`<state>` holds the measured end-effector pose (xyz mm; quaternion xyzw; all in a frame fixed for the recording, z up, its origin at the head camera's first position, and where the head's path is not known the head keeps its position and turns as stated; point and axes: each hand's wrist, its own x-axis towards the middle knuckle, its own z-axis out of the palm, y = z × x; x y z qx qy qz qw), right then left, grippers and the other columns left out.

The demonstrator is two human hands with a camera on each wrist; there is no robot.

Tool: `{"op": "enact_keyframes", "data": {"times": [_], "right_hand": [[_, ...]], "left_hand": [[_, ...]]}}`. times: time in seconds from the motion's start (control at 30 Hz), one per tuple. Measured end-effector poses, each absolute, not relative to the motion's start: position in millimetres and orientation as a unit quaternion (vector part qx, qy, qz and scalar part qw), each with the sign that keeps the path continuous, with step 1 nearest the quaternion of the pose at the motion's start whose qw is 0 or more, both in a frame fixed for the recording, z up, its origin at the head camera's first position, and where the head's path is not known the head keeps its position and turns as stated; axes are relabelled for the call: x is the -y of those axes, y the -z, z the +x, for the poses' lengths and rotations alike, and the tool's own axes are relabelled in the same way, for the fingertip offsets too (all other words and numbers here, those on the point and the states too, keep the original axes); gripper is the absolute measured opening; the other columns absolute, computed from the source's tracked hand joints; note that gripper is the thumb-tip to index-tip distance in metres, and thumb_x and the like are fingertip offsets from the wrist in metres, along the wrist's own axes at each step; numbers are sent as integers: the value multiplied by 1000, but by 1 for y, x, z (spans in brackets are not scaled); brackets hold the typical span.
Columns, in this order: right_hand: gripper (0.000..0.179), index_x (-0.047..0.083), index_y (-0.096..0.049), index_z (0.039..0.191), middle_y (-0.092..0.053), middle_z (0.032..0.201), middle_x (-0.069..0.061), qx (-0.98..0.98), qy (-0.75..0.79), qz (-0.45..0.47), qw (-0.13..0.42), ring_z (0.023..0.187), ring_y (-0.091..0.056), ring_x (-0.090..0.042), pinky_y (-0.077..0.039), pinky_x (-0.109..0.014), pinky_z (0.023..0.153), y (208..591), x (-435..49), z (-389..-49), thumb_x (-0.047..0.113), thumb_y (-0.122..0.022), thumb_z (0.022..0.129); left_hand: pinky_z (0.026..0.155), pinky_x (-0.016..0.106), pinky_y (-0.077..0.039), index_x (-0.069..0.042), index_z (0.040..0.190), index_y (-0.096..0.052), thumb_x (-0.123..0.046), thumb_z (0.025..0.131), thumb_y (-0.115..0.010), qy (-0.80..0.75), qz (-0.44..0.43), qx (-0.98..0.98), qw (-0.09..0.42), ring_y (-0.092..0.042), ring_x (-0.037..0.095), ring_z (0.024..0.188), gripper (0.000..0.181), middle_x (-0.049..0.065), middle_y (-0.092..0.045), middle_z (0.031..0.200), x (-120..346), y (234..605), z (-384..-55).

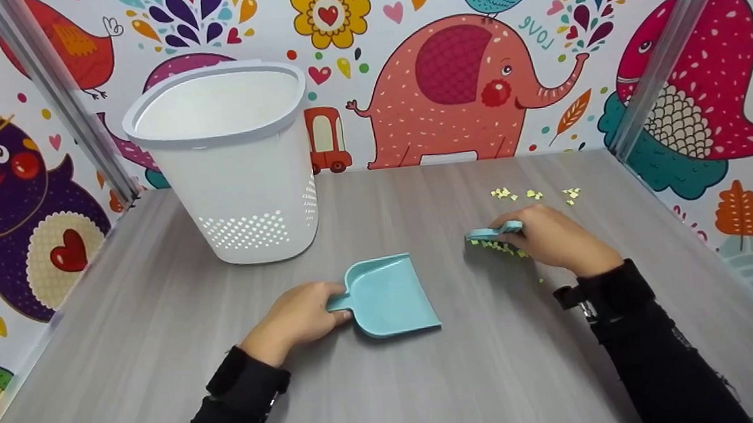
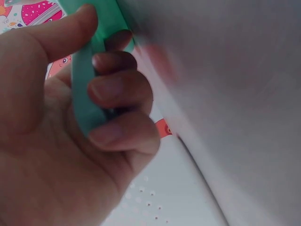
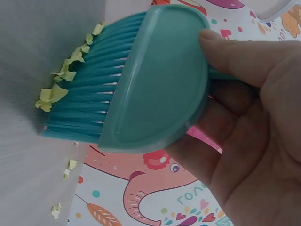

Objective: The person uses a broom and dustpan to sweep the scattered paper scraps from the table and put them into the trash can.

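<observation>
My left hand (image 1: 302, 315) grips the short handle of a light blue dustpan (image 1: 387, 299), which lies on the table with its wide lip facing right. In the left wrist view the fingers (image 2: 120, 92) curl round that handle. Over to the right, my right hand (image 1: 554, 237) holds a small teal hand brush (image 3: 157, 80) by its handle, thumb against the back of the head. The bristles touch the tabletop, and yellow paper scraps (image 3: 54, 94) lie along their tips. A gap of bare table separates brush and dustpan.
A tall white wastebasket (image 1: 237, 176) with a perforated lower wall stands at the back left. More yellow paper scraps (image 1: 534, 194) lie in small clusters near the back right. Patterned walls and metal posts (image 1: 669, 49) bound the grey table (image 1: 392, 394).
</observation>
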<state>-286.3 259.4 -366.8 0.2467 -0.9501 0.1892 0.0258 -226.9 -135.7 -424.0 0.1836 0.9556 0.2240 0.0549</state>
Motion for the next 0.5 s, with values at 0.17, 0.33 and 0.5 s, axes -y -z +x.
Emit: {"op": "enact_keyframes", "data": {"times": [0.17, 0.33, 0.5], "right_hand": [[26, 12, -73, 115, -71, 104, -3, 948, -205, 244, 5, 91, -63, -22, -54, -46, 86, 358, -264, -283, 13, -73, 90], [28, 13, -71, 120, -69, 113, -8, 948, -222, 227, 18, 99, -62, -26, -51, -51, 89, 347, -272, -280, 13, -70, 91], [28, 9, -69, 121, -67, 110, -13, 958, -198, 204, 45, 92, -59, -29, -52, -52, 85, 347, -281, -282, 11, -68, 93]], "left_hand": [[66, 34, -36, -20, 83, -60, -31, 88, -74, -223, 184, -955, 61, -46, 15, 73, 19, -7, -39, 69, 136, 423, -227], [67, 34, -36, -19, 83, -60, -31, 88, -74, -224, 182, -955, 65, -46, 15, 73, 19, -6, -40, 69, 135, 422, -227], [68, 34, -36, -20, 87, -63, -32, 88, -74, -222, 188, -955, 61, -46, 15, 74, 17, -7, -41, 70, 135, 422, -226]]}}
